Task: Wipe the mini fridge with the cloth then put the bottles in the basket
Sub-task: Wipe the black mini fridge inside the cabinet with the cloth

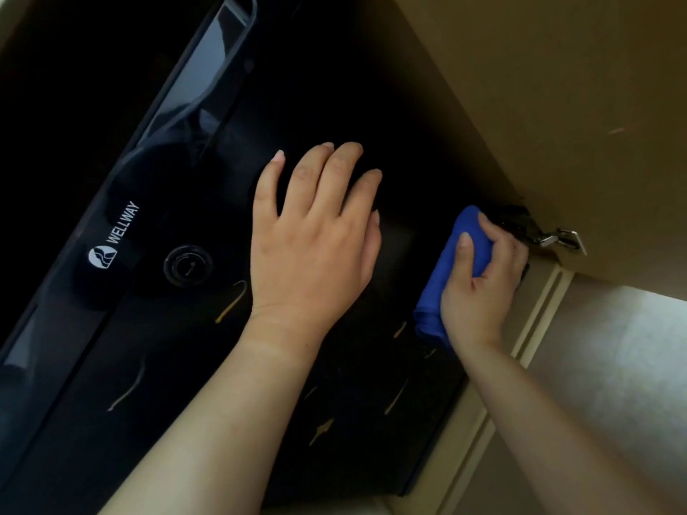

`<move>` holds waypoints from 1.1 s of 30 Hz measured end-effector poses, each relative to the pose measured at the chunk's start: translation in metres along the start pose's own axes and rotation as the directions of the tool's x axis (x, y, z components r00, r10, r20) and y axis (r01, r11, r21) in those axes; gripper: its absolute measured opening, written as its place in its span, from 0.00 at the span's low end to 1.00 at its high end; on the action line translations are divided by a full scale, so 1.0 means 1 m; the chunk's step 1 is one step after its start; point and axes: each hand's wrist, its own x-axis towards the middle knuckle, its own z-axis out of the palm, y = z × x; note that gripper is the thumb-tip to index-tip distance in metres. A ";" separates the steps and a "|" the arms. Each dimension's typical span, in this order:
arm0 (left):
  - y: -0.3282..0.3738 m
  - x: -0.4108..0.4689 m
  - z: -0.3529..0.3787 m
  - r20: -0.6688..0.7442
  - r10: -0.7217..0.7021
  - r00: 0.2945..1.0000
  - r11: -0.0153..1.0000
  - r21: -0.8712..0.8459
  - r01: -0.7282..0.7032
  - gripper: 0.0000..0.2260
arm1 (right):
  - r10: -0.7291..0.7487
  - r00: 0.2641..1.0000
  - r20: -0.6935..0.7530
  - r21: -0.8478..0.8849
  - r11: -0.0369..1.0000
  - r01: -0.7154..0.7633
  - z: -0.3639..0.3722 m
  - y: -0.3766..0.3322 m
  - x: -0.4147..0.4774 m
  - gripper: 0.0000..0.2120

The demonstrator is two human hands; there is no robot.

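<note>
The fridge (371, 105) was cut off by the left and bottom edges; its upper-left area was too dark to resolve. The right hand (479, 291) covered part of the cloth (464, 232) and of the hinge (557, 239) at centre right.

The scene is dim: the black mini fridge (334, 87) sinks almost into pure shadow, its gloss catching only a pale streak of reflected light along the upper left edge (the white logo (111, 239) stays readable). The pale floor (613, 366) at the lower right is the brightest patch. The left hand (312, 247), the right hand (479, 288) and the blue cloth (446, 276) are softly, evenly lit. The whole picture is soft and slightly smeared, with straight lines tilting and stretching toward the corners.
</note>
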 end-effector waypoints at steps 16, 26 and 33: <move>0.016 0.001 0.009 -0.007 -0.038 0.999 0.999 -0.022 0.038 0.15 | -0.017 0.999 -0.031 0.025 1.000 0.018 0.008 -0.013 0.026 0.14; 0.016 0.000 0.012 -0.020 -0.033 0.999 0.999 0.004 0.033 0.15 | -0.101 0.995 0.023 0.038 0.994 0.100 0.008 -0.026 0.028 0.16; 0.016 0.000 0.011 -0.018 -0.035 0.999 0.999 0.009 0.035 0.15 | -0.082 0.997 0.005 0.007 0.997 0.082 0.006 -0.014 0.024 0.17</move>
